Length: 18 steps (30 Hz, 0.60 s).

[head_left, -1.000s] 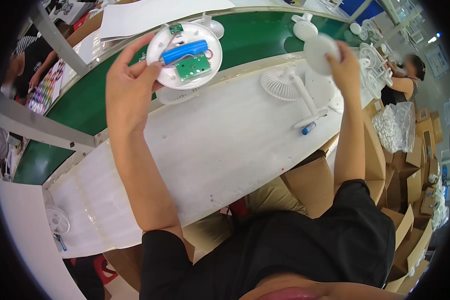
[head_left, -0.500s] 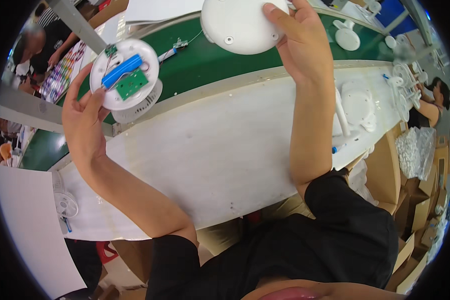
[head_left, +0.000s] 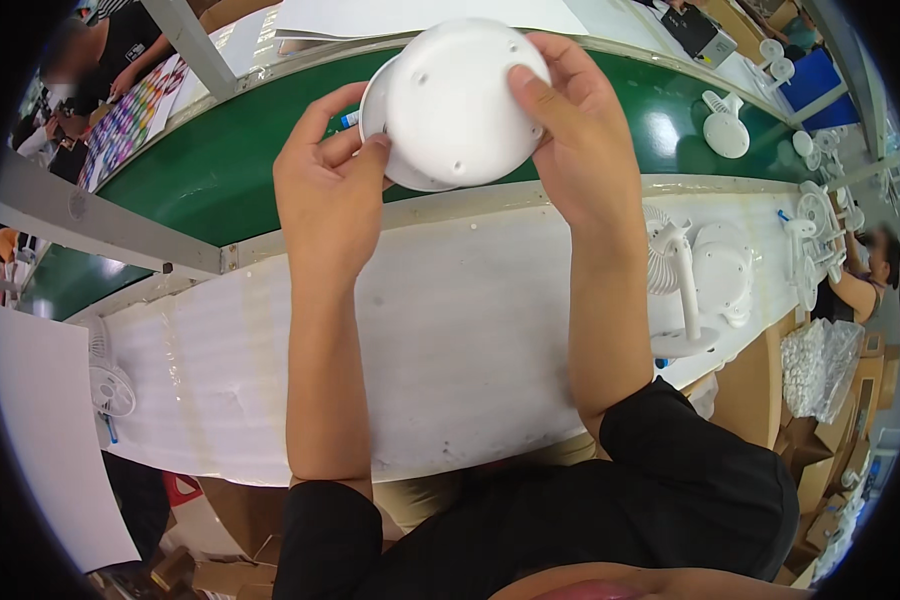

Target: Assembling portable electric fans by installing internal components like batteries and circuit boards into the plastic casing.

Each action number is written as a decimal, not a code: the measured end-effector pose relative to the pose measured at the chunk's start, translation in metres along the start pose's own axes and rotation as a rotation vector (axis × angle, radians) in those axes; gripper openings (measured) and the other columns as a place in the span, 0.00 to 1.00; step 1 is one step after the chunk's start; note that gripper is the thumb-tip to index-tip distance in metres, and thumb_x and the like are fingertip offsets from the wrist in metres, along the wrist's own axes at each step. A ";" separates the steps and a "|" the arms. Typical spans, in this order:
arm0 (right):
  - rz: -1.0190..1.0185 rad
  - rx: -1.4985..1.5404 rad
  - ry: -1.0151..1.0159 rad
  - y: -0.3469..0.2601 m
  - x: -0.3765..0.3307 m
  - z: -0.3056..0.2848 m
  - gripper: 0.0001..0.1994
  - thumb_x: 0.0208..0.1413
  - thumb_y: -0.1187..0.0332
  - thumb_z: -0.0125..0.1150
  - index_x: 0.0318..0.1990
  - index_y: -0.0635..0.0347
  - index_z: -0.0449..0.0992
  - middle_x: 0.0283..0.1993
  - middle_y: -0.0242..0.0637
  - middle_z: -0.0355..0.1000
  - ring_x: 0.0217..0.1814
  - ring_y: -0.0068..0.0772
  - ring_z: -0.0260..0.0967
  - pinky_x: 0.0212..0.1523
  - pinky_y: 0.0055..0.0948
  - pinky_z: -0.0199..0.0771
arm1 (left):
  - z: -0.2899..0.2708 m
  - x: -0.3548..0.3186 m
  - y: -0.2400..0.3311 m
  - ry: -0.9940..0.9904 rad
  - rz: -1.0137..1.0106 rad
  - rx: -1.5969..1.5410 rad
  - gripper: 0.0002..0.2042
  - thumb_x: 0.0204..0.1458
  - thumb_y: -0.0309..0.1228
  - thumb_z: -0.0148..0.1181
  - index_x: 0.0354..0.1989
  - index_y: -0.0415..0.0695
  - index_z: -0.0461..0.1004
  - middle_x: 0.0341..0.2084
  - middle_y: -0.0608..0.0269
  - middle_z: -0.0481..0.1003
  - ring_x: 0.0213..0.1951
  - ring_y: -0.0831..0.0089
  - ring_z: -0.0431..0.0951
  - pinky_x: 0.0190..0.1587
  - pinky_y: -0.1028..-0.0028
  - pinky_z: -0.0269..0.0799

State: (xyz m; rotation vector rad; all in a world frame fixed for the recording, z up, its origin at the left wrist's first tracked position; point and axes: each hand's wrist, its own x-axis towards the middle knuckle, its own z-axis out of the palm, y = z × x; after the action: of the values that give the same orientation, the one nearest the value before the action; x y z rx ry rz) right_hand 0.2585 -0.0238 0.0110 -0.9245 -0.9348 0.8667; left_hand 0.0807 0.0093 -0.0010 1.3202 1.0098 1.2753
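Note:
My right hand (head_left: 585, 135) grips a white round cover (head_left: 465, 110) by its right edge, thumb on the face, which has several small screw holes. My left hand (head_left: 325, 190) pinches the rim of a white round fan base (head_left: 374, 104). The cover lies over most of this base, overlapping it and set a little to the right, so the inside of the base is hidden. Both pieces are held up above the green conveyor belt (head_left: 240, 185). Just left of the base, by my left fingers, a small blue cylinder (head_left: 350, 119) shows in part.
On the white worktable (head_left: 460, 330), a white fan (head_left: 682, 280) and round white covers (head_left: 725, 270) stand at right, another fan (head_left: 110, 388) at left. A white fan part (head_left: 726, 133) lies on the belt. Metal posts (head_left: 100, 215) rise at left. Co-workers sit at both sides; cardboard boxes (head_left: 755, 385) stand lower right.
My left hand has brought the fan base, with its blue battery and green circuit board, rightward to the cover. The cover has come lower and now hides those inner parts.

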 end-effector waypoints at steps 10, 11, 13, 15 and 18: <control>0.035 0.092 0.133 0.012 0.009 0.000 0.17 0.63 0.73 0.53 0.56 0.71 0.69 0.51 0.49 0.71 0.51 0.37 0.70 0.51 0.31 0.73 | 0.027 -0.013 -0.004 0.093 0.093 -0.080 0.22 0.51 0.14 0.52 0.57 0.37 0.71 0.36 0.48 0.80 0.29 0.75 0.79 0.34 0.79 0.78; 0.029 0.089 0.114 0.014 0.009 0.001 0.17 0.63 0.72 0.52 0.57 0.70 0.70 0.51 0.48 0.72 0.51 0.37 0.70 0.50 0.31 0.73 | 0.028 -0.014 -0.005 0.095 0.105 -0.082 0.22 0.51 0.14 0.52 0.57 0.37 0.71 0.36 0.48 0.80 0.29 0.75 0.79 0.34 0.79 0.78; 0.055 0.076 0.122 0.015 0.010 0.000 0.16 0.63 0.73 0.52 0.57 0.70 0.70 0.51 0.48 0.72 0.51 0.37 0.70 0.50 0.31 0.73 | 0.027 -0.013 -0.006 0.066 0.102 -0.079 0.22 0.52 0.15 0.52 0.58 0.37 0.70 0.37 0.48 0.80 0.30 0.75 0.79 0.34 0.79 0.78; 0.104 0.050 0.133 0.016 0.010 -0.001 0.16 0.63 0.73 0.52 0.56 0.69 0.70 0.51 0.48 0.72 0.51 0.37 0.70 0.50 0.33 0.73 | 0.024 -0.012 -0.008 0.008 0.100 -0.075 0.23 0.52 0.15 0.52 0.59 0.37 0.70 0.38 0.47 0.80 0.32 0.75 0.79 0.35 0.79 0.78; 0.135 0.026 0.141 0.014 0.009 0.000 0.15 0.63 0.73 0.52 0.56 0.68 0.71 0.50 0.48 0.72 0.51 0.38 0.70 0.50 0.33 0.73 | 0.017 -0.008 -0.009 -0.047 0.055 -0.122 0.23 0.53 0.16 0.52 0.61 0.37 0.69 0.39 0.46 0.79 0.33 0.74 0.79 0.36 0.79 0.78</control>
State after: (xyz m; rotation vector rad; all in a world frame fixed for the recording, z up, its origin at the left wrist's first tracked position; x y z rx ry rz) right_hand 0.2590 -0.0112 0.0004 -1.0217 -0.7448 0.9129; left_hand 0.0971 0.0012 -0.0098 1.2861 0.8549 1.3199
